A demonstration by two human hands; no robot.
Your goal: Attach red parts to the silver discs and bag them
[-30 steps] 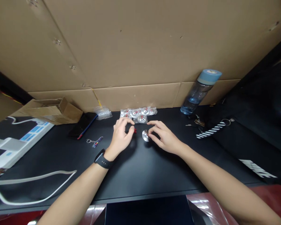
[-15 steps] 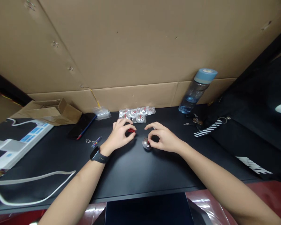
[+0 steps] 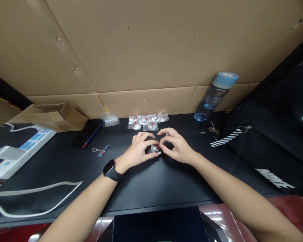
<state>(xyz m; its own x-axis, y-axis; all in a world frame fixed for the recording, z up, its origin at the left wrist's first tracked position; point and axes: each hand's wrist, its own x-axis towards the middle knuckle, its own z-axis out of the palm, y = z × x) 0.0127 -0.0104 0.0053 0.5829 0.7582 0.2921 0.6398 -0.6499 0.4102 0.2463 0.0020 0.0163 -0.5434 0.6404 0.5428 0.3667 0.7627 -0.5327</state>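
- Table [image 3: 151, 191]: black surface, backed by cardboard [image 3: 151, 50]. Work is located near its centre, in front of the packets [image 3: 152, 126].
- Bag [image 3: 257, 141]: dark, at the right. It runs out of view; its outline is hard to separate from the dark surroundings.
- Power strip [image 3: 27, 151]: at the left, cut off by the edge of view. It appears to have no part in the work.
- Left hand [image 3: 138, 149]: thumb and forefinger curve around the disc [image 3: 155, 149], tips apart. Whether their pads bear on it cannot be told.
- Right hand [image 3: 179, 146]: thumb and forefinger tips are brought together at the disc's red part [image 3: 158, 147], apparently pinching it. The exact contact is too small to confirm.
- Packets: several clear wraps, each with a metal disc and some red, lie grouped at the back, out of both hands. Whether these are finished or waiting cannot be told. They overlap, so the count is uncertain.
- Disc: metal, between the hands, partly covered by fingers. Judged as in process: handling is under way, not complete; it is not among the packets.
- Red part: only a small portion shows; its form and attachment cannot be made out.
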